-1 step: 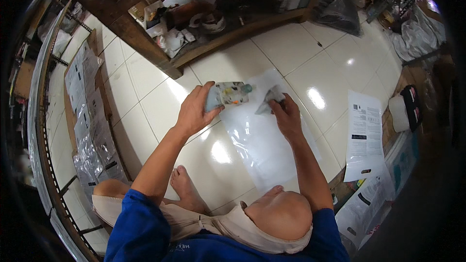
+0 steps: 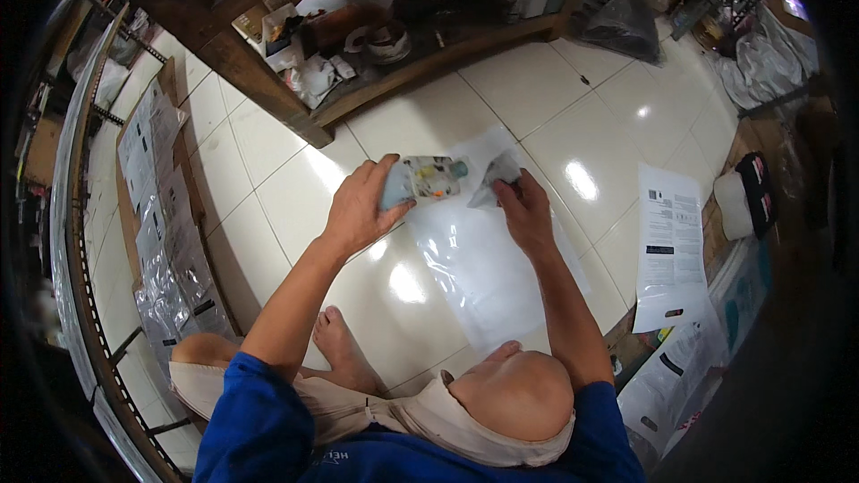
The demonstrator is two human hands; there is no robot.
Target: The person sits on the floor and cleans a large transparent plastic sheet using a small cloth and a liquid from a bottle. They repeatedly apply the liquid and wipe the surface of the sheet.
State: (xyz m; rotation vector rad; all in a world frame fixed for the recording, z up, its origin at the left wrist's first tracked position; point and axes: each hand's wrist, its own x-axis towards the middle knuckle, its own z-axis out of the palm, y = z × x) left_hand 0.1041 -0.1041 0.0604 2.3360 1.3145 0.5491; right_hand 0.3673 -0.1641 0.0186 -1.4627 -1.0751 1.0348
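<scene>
My left hand (image 2: 360, 201) is closed around a translucent plastic bottle (image 2: 429, 179) with a coloured label. The bottle lies tilted on its side in the air, its neck pointing right. Pinched in my right hand (image 2: 526, 213) is a crumpled grey cloth (image 2: 497, 177), a little to the right of the bottle's neck and apart from it. Below both hands a clear white plastic bag (image 2: 483, 259) is spread flat on the tiled floor, part of it between my forearms and my bent knee.
Ahead stands a wooden shelf (image 2: 376, 89) holding clutter. To the left, printed plastic bags (image 2: 161, 233) lie on cardboard beside a metal rack (image 2: 76, 161). At right lie a printed white bag (image 2: 669, 250) and a black-and-white pouch (image 2: 744, 199). A dark bag (image 2: 622, 27) sits at the far right.
The bottle has turned slightly, its neck dipping a little lower. My right hand has shifted slightly with the cloth, which now hangs more spread out.
</scene>
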